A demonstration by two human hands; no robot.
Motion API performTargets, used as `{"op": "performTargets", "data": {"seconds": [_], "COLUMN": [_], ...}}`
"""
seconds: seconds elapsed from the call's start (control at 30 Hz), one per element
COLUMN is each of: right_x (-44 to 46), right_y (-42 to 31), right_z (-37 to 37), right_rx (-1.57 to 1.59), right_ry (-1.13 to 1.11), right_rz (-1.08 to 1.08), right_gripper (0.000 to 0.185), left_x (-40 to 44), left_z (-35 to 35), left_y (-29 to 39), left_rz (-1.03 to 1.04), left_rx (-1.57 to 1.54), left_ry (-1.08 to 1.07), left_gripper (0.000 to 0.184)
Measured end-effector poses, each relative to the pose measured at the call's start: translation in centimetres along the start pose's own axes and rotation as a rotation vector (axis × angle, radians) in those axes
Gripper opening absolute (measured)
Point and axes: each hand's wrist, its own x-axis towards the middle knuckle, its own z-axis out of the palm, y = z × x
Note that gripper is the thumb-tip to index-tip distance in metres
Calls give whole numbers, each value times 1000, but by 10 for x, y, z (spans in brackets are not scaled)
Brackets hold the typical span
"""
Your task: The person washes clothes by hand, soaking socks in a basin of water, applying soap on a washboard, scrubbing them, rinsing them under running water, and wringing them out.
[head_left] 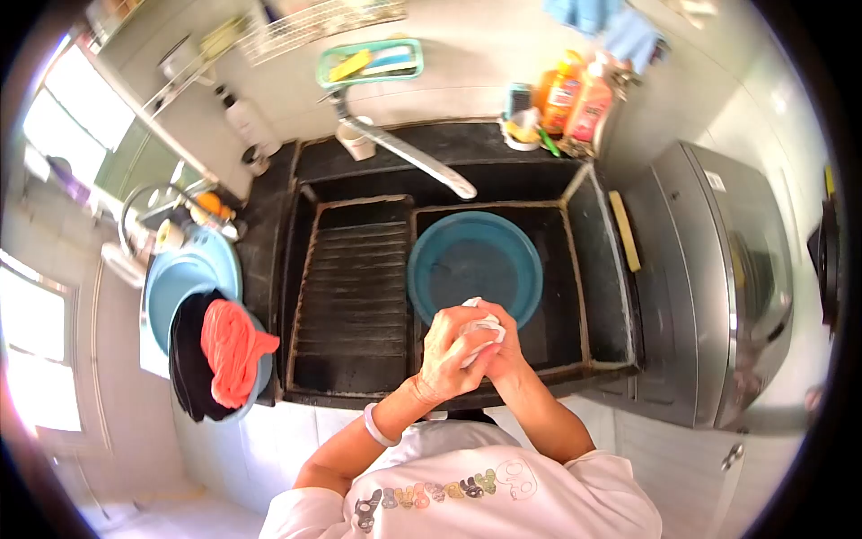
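Observation:
A bunched white cloth point(485, 334) is squeezed between my two hands, over the near rim of a blue basin point(422, 292). My left hand point(449, 350) wraps it from the left, and a pale bangle circles that wrist. From the other side my right hand point(505, 346) closes on the same cloth. Much of the cloth is hidden by my fingers. The basin stands in the dark sink point(552, 242) and appears to hold water. Left of it lies the sink's ribbed washboard point(355, 278).
A faucet point(404, 153) reaches over the sink's back. Bottles point(575, 99) crowd the back right corner. At left, a coral-coloured cloth point(235, 350) and dark fabric lie in a light-blue basin point(263, 377). A grey washing machine point(691, 278) stands at right, beside a yellow bar point(624, 231).

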Motion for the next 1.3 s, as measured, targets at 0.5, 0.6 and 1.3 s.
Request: {"op": "performTargets", "data": {"seconds": [0.5, 0.6, 1.3], "right_x": [54, 66, 77], "right_y": [22, 25, 70], "right_z": [-38, -57, -15], "right_rx": [-650, -804, -1070], "right_ry": [-134, -265, -577], "right_rz": [-196, -352, -52], "right_gripper": [29, 34, 24], "left_x": [-13, -16, -65], "left_z": [-43, -50, -61], "left_y": [-6, -6, -7], "left_rz": [-195, -186, -129], "left_rx": [210, 171, 341], "left_ry": [113, 133, 411], "left_gripper": [26, 31, 18]}}
